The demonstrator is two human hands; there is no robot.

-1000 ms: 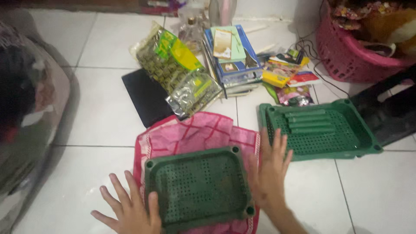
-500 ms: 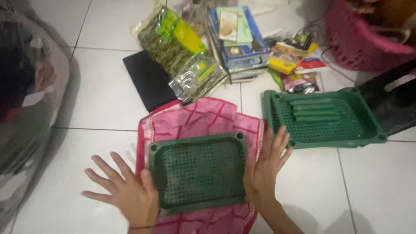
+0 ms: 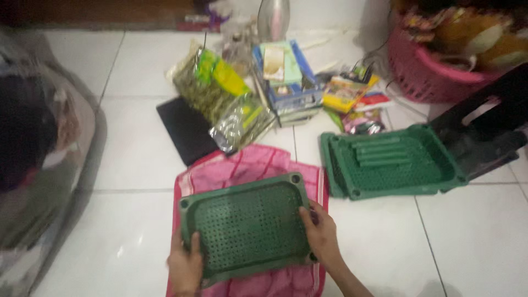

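Note:
A green perforated plastic tray panel (image 3: 247,225) lies tilted over a pink cloth (image 3: 247,165) on the white tiled floor. My left hand (image 3: 184,267) grips its lower left edge, thumb on top. My right hand (image 3: 322,234) grips its right edge, fingers curled over the rim. Both hands hold the same panel.
A second green tray (image 3: 390,162) with loose green bars in it sits to the right. Behind are snack packets (image 3: 225,99), a black flat pad (image 3: 187,129), stacked boxes (image 3: 286,77), a pink basket (image 3: 434,71) and a black crate (image 3: 484,132). A clear plastic bag (image 3: 44,165) fills the left.
Both hands went from lying flat with spread fingers beside the panel to gripping its edges. The panel has tilted and lifted slightly off the cloth.

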